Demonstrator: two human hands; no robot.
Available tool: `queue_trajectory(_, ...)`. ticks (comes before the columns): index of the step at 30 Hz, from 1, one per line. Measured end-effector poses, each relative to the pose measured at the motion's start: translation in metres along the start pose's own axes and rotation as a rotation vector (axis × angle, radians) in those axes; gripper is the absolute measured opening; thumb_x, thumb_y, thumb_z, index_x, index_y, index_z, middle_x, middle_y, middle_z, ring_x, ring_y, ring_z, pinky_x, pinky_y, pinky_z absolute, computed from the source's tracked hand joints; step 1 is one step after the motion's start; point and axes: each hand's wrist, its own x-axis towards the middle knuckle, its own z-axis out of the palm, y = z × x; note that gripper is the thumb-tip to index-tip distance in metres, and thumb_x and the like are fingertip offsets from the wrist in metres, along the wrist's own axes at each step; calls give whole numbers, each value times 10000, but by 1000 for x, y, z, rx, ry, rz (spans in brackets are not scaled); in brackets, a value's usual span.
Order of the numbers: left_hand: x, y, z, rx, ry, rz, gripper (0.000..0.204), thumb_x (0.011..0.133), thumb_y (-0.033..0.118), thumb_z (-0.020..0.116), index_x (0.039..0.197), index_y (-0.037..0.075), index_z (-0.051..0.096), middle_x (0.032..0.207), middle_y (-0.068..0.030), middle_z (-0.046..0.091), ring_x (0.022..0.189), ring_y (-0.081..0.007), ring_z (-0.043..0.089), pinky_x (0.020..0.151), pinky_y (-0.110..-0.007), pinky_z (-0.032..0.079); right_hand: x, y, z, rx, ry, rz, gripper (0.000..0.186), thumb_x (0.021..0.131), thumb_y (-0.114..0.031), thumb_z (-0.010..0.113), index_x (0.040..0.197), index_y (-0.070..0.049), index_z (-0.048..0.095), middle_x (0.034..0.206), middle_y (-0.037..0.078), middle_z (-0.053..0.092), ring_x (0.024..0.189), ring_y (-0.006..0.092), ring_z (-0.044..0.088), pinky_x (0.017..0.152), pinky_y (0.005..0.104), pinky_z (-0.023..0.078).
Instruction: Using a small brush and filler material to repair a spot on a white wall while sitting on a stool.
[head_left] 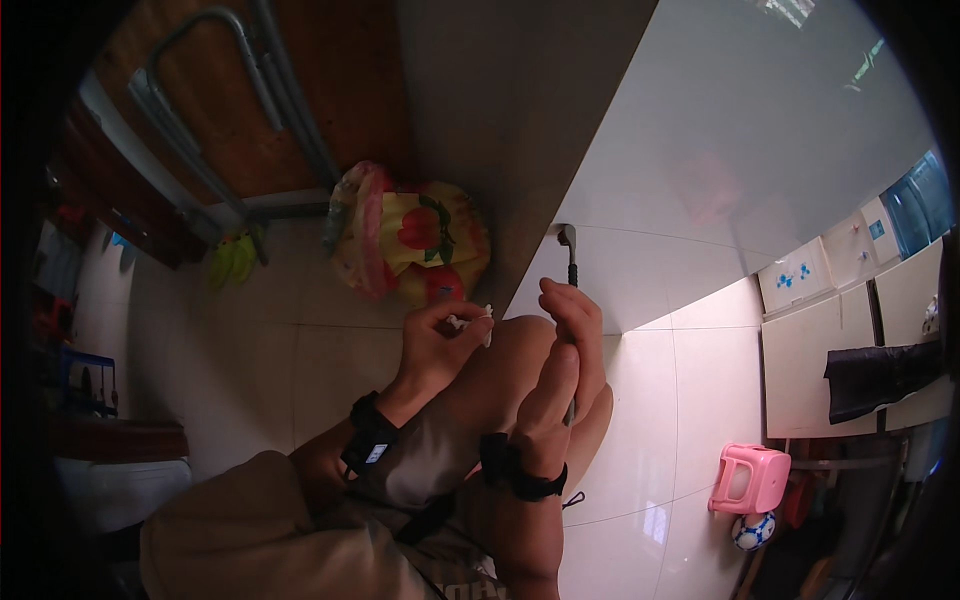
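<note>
Head view, looking down at a seated person's bare knee & two hands, w/ pale floor tiles (300,370) below. The right hand (565,350) is curled shut around a slim dark hand tool (570,255). Its bent metal tip pokes out above the knuckles, near the lower edge of a wall-like brown panel (500,120), and a bit of the shaft shows below the palm. Can't tell the exact tool type; it could be a small wrench or driver.

The left hand (440,340) has thumb & fingertips pinched together on a tiny white piece (485,325), held just beside the right hand, above the knee. The piece is too small to identify. Both wrists wear black bands.

Handling, as a judgement: the tool looks stiff, metal and fairly light, and the shaft is narrow enough to twist in a loose fist, so a full wrap around the mid-shaft, as shown, suits it. The white piece looks v. light & easy to drop or lose on the pale floor; a fingertip pinch is about the only hold it allows.

Around: a floral bag or bin (410,240), yellow & red, sits on the floor past the hands. A pink plastic stool (750,478) & a small ball (752,530) lie at lower right, well apart. Grey metal tube legs (230,90) lean at upper left, and pale cabinets (850,330) are at far right.
</note>
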Motion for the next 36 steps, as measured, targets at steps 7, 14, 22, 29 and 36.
queue_trajectory(7,-1,5,-1,-43,-32,-45,121,902,75,787,995,3,759,832,4,726,697,-13,614,607,-187,470,3,-10,-6,-93,130,297,364,994,-148,342,1135,4,641,1162,121,642,1087,228,590,1002,345,440)
queue_trajectory(14,-4,4,-5,-54,-6,-101,131,901,87,789,998,4,760,828,8,727,681,-11,605,601,-191,470,11,0,-13,-132,148,368,295,963,-105,362,1001,15,629,1075,138,635,1033,232,580,966,363,446)
queue_trajectory(22,-4,11,-8,-112,-20,-62,121,911,30,759,1019,-25,745,853,-32,731,739,-63,667,641,-206,527,15,5,-16,-98,139,52,260,844,44,367,857,18,625,971,128,646,924,208,582,871,327,441)
queue_trajectory(29,-7,16,-8,-79,-25,-72,101,922,17,752,1006,-37,735,854,-37,725,752,-56,658,648,-212,533,18,-8,-9,-161,108,103,246,824,51,369,820,28,614,941,117,653,871,193,579,794,287,424)
queue_trajectory(36,-11,30,2,-150,-67,-84,111,929,31,753,1015,-34,730,834,-34,725,734,-48,655,632,-198,515,15,13,-16,-150,164,239,269,845,-42,360,843,39,616,906,101,628,860,170,549,799,286,429)
